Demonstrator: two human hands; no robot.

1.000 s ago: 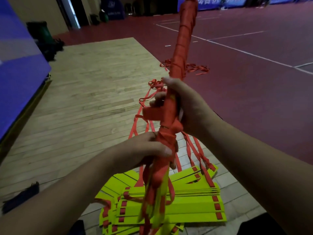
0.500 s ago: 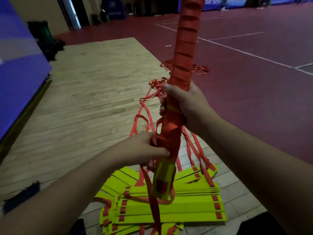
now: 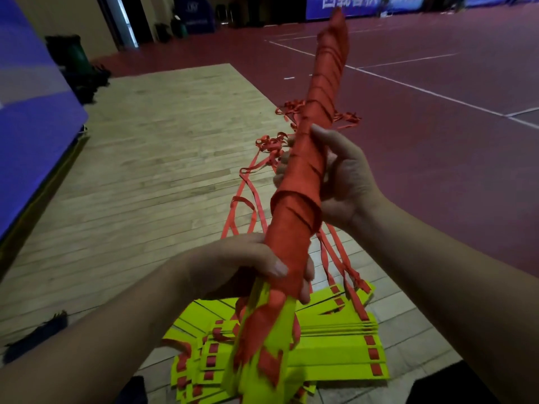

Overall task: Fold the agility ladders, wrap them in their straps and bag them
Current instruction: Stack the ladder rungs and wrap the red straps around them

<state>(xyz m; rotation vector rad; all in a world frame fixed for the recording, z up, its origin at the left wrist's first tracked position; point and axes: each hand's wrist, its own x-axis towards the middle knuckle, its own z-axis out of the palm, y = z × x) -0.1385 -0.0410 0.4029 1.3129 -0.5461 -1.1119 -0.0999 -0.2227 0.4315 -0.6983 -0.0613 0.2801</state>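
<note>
Left hand (image 3: pixel 248 260) is nearer, curled round the low end of the wrapped ladder bundle (image 3: pixel 313 153), just above its bare yellow rung ends (image 3: pixel 262 345). Right hand (image 3: pixel 347 182) grips mid-bundle, further out. Long axis runs 7 to 1 o'clock, tip away from the person. A slack strap turn (image 3: pixel 294 202) sits between the hands — the next wrap likely has to cinch it. Half a second back the bundle pointed near 12; now it leans right. Below and beyond, a second ladder (image 3: pixel 335 348) lies stacked on the floor — its loose straps (image 3: pixel 248 205) trail toward 12.

matt woven strap (image 3: pixel 316 135), glossy plastic rungs (image 3: pixel 335 354) (neon), worn wood floor (image 3: pixel 163 176)
</note>
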